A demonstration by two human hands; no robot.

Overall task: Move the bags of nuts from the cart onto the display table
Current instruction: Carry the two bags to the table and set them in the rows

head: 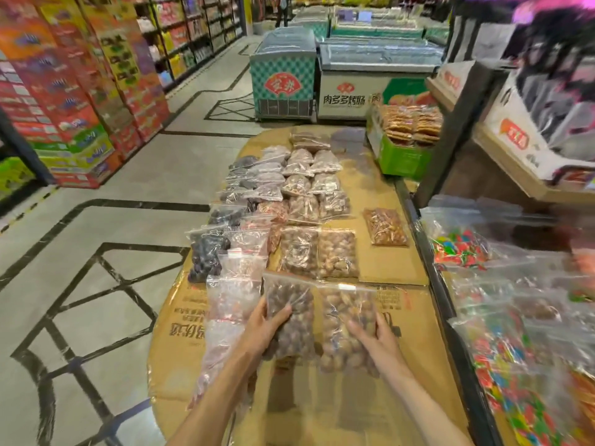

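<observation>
One head-worn wide-angle view looks forward and steeply down from standing height. It is closest to the cardboard-covered table [380, 262], which runs from the bottom centre up to mid-frame; both forearms enter from the bottom edge, with the left hand [262, 329] and right hand [375, 336] at lower centre, near the lens. The floor [96, 252] fills the left half, bending with the lens. Freezers [283, 72] sit far off at top centre, stacked boxes [64, 91] at upper left, and shelves [515, 140] blur along the right edge. There is no second view to share any of the scene.
</observation>
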